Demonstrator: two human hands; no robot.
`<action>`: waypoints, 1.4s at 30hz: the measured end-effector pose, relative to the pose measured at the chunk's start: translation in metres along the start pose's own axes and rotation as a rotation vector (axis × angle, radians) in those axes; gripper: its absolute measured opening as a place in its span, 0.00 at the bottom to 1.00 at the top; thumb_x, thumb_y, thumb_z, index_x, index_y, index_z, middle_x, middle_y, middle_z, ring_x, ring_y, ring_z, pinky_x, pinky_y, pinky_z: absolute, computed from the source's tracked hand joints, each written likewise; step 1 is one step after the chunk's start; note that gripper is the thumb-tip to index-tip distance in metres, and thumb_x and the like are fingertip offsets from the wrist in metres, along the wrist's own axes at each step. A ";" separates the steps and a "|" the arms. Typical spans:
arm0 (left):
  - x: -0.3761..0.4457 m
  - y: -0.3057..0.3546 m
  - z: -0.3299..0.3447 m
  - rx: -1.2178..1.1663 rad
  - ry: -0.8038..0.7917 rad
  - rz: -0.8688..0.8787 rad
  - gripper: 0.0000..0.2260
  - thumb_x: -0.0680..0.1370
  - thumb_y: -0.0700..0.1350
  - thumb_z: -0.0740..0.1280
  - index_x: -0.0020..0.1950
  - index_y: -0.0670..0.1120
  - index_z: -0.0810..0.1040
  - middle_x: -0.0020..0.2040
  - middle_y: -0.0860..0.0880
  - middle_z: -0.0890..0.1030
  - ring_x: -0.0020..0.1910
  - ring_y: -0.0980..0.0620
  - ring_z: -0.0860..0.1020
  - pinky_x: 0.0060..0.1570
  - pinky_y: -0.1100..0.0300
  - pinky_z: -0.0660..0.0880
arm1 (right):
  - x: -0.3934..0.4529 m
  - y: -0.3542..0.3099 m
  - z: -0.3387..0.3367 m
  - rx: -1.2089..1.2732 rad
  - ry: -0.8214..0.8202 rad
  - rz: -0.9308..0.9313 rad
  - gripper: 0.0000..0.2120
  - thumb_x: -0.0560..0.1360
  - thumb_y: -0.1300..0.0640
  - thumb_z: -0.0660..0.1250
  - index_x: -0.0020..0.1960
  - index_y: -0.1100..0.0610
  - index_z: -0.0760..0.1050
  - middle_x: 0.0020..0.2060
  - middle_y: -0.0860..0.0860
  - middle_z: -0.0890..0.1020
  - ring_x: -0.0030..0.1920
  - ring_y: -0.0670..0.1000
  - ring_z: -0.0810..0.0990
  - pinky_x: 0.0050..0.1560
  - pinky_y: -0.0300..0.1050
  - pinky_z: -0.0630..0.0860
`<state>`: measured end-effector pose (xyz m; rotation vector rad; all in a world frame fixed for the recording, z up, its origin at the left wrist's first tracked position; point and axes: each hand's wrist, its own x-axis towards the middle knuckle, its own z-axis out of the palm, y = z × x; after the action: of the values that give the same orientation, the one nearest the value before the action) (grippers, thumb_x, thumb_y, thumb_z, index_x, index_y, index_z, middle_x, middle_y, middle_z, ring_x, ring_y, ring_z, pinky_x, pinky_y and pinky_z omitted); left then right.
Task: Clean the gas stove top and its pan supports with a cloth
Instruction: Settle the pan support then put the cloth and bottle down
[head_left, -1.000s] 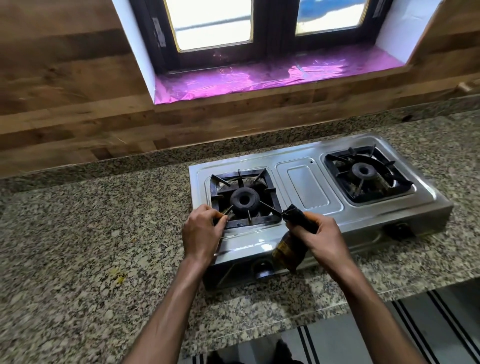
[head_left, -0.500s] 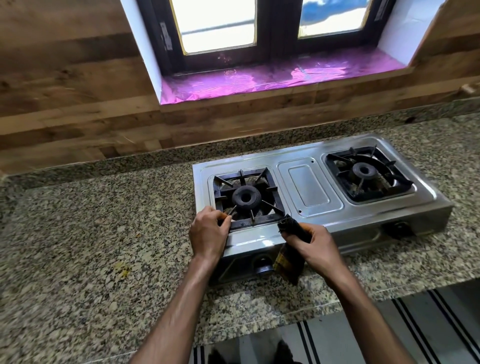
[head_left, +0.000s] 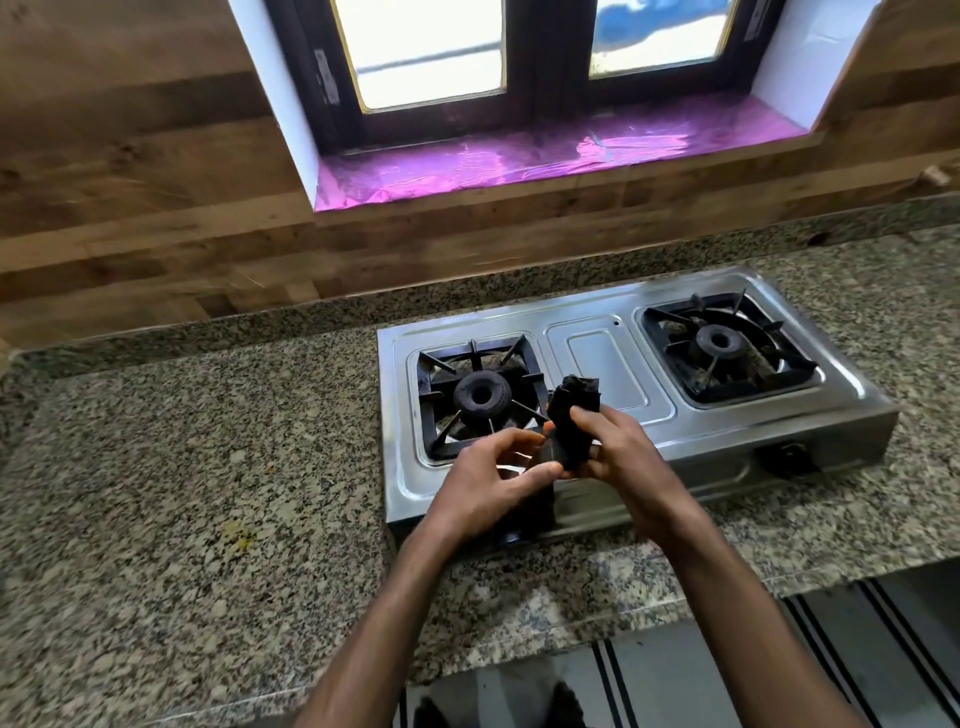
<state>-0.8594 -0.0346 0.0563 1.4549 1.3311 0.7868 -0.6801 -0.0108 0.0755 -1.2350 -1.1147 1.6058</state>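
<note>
Head view, and at the far left of the frame it's bare speckled granite counter (head_left: 182, 467), a wide stretch of open room running up to the wooden wall (head_left: 130, 197) in the upper left. Moving in to the centre, here's the steel stove (head_left: 613, 364), its front edge sitting close to the counter's lip at the lower middle. The left pan support (head_left: 480, 395) sits square over its burner, and that's the news: a second ago the left hand (head_left: 488, 480) was pinching the near edge of that support, and now it has let go and lifted clear, fingers loosely curled, thumb and fingertips reaching to the cloth (head_left: 571, 426); whether they actually nip it, I cannot tell. The dark cloth has come up too, off the stove's front edge, and is bunched upright just above centre, gripped around its lower half by the right hand (head_left: 628, 457). My read: the cloth is being regathered into a fresh wad before the wiping goes on, so the support is not yet done. Further right, the flat middle panel (head_left: 608, 364) offers an easy sweep, and the right pan support (head_left: 727, 345) looks untouched. Beyond the stove's right edge, a narrower strip of counter, then striped floor (head_left: 857, 649) at lower right.
</note>
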 end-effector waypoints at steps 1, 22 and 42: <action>0.001 -0.001 0.001 0.007 0.025 0.007 0.17 0.73 0.52 0.74 0.60 0.51 0.80 0.51 0.54 0.84 0.51 0.59 0.82 0.53 0.55 0.80 | -0.001 0.000 -0.003 0.045 -0.031 0.003 0.11 0.79 0.58 0.63 0.57 0.63 0.78 0.50 0.61 0.84 0.47 0.54 0.84 0.43 0.48 0.80; 0.011 0.033 0.019 -0.634 -0.027 -0.009 0.05 0.78 0.48 0.67 0.45 0.47 0.75 0.46 0.42 0.76 0.48 0.46 0.75 0.50 0.53 0.73 | -0.020 -0.015 -0.020 0.021 0.101 -0.160 0.03 0.77 0.64 0.69 0.50 0.61 0.81 0.42 0.53 0.85 0.45 0.49 0.83 0.51 0.44 0.79; 0.077 0.140 0.257 -0.325 -0.720 -0.161 0.14 0.75 0.49 0.73 0.50 0.40 0.77 0.40 0.45 0.78 0.38 0.50 0.76 0.37 0.62 0.71 | -0.142 -0.021 -0.236 0.202 0.776 -0.331 0.11 0.77 0.67 0.68 0.48 0.54 0.69 0.34 0.43 0.82 0.38 0.42 0.80 0.40 0.36 0.76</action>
<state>-0.5603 -0.0079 0.0949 1.1839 0.7151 0.2973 -0.4197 -0.0993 0.1020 -1.2840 -0.5950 0.8335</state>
